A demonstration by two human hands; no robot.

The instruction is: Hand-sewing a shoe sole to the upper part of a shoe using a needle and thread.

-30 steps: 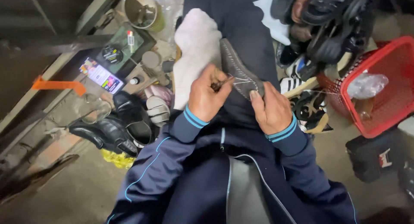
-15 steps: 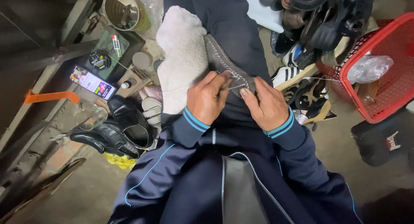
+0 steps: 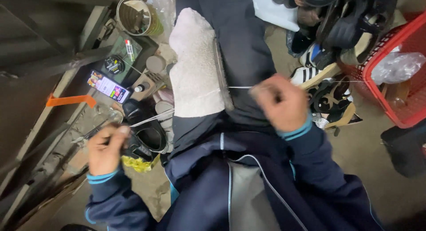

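Observation:
A grey shoe sole [image 3: 220, 75] stands on edge on my lap, against a white towel [image 3: 194, 66] draped over my dark trouser leg. A white thread [image 3: 239, 87] runs taut out of the sole to both sides. My left hand [image 3: 105, 149] is pulled out to the lower left, shut on one end of the thread and a thin tool. My right hand [image 3: 280, 102] is a fist to the right of the sole, gripping the other end of the thread.
A black shoe [image 3: 146, 133] lies below the towel on the floor. A phone [image 3: 108, 86], small tins and a glue tube lie on a cluttered ledge at left, with a round tin can [image 3: 133, 15] behind. A red basket [image 3: 395, 66] and piled shoes [image 3: 337, 31] stand at right.
Both hands were together on the sole. Now they have pulled apart, the left going down-left and the right going right, drawing the thread tight.

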